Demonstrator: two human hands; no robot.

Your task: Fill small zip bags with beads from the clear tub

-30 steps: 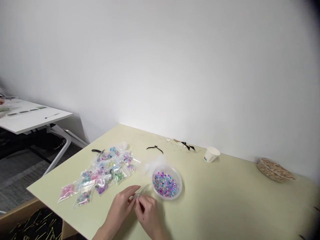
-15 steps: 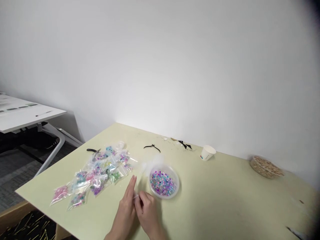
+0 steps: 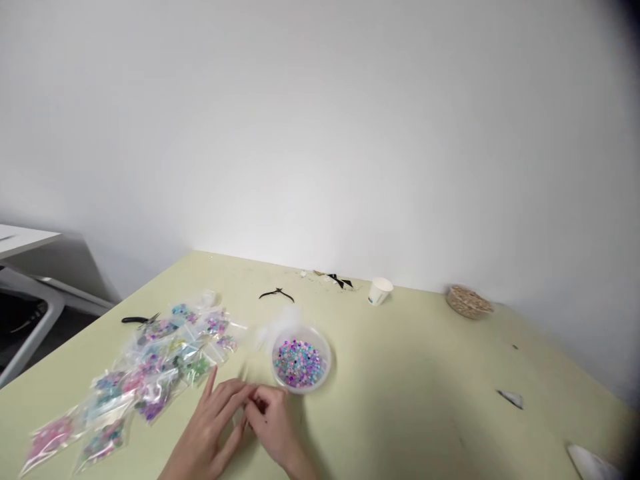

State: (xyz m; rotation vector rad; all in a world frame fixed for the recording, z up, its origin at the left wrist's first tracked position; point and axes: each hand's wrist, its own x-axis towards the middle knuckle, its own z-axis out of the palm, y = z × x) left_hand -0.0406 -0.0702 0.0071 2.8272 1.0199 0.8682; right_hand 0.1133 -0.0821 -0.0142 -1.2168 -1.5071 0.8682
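Observation:
Both hands are together at the near side of the pale green table [image 3: 380, 413]. My left hand [image 3: 213, 421] has its index finger raised, while its other fingers meet the fingertips of my right hand [image 3: 273, 420]. A pinch closes my right hand; something small and thin seems to be between the two hands, too small to make out. Just beyond my right hand stands a round white bowl [image 3: 327, 363] of purple, blue and pink beads [image 3: 299, 363]. Left of my hands lie several clear bags of coloured beads [image 3: 153, 400].
Black-handled pliers [image 3: 135, 320] lie behind the bags, and another black tool [image 3: 277, 292] behind the bowl. Near the wall are black scraps [image 3: 343, 282], a paper cup [image 3: 380, 291] and a tub of brownish pieces [image 3: 469, 302]. A white table [image 3: 25, 239] stands far left.
The view has turned to the right, so the table things appear further left. My left hand has spread its fingers and its index finger now stands apart. The hands remain together.

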